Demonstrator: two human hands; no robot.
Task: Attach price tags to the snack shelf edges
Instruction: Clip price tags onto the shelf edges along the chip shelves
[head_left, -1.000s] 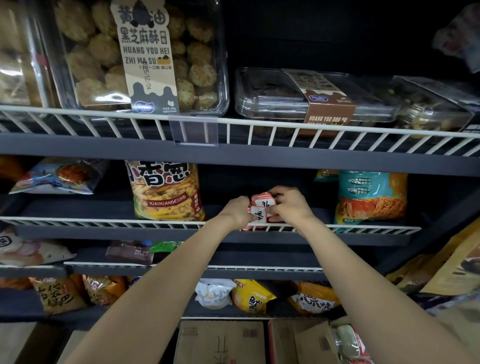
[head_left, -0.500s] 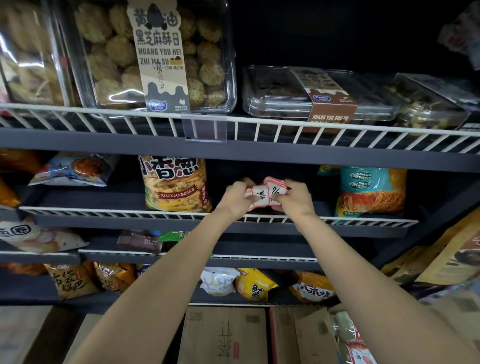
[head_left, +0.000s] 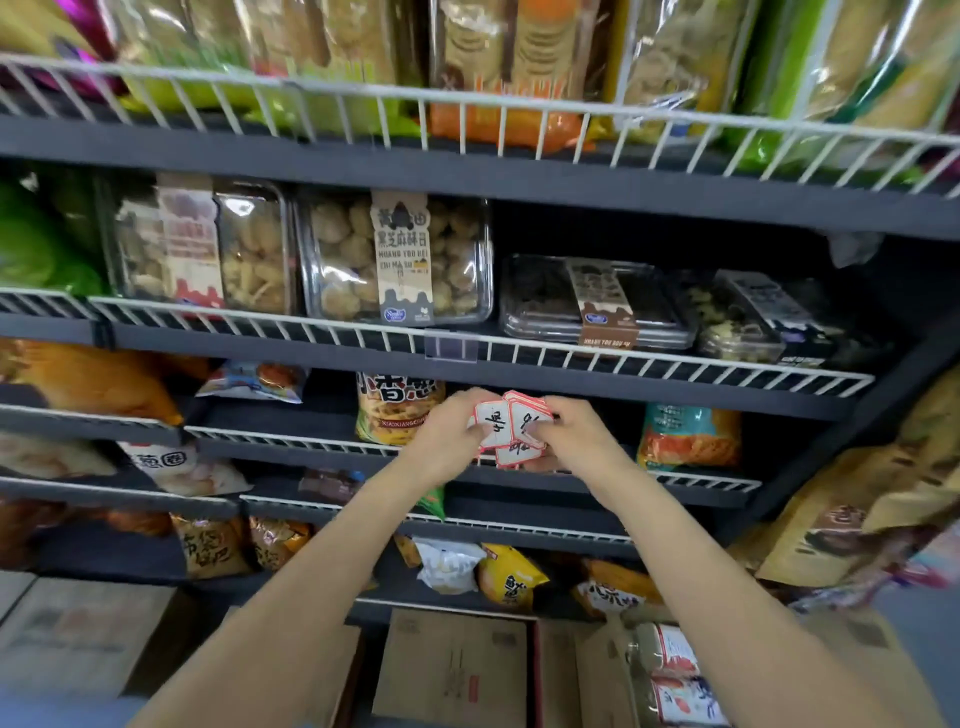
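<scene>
Head view: both hands meet in front of the snack shelf edge (head_left: 322, 441). The left hand (head_left: 451, 435) and the right hand (head_left: 581, 435) pinch a fanned bunch of red-bordered price tags (head_left: 511, 431) between them, just below a clear tag holder (head_left: 451, 347).

Dark grey shelving unit (head_left: 519, 179) with several tiers, each fronted by a white wire rail (head_left: 467, 111). A dark diagonal upright (head_left: 852, 415) closes the unit at right. Top tier: bagged snacks (head_left: 509, 57); second tier: clear plastic tubs of biscuits (head_left: 395, 260) (labels partly blurred); lower tiers: crisp packets (head_left: 688, 436). Cardboard boxes (head_left: 452, 670) stand at the base. The shelf recesses are in shadow; the top tier is brightly lit.
</scene>
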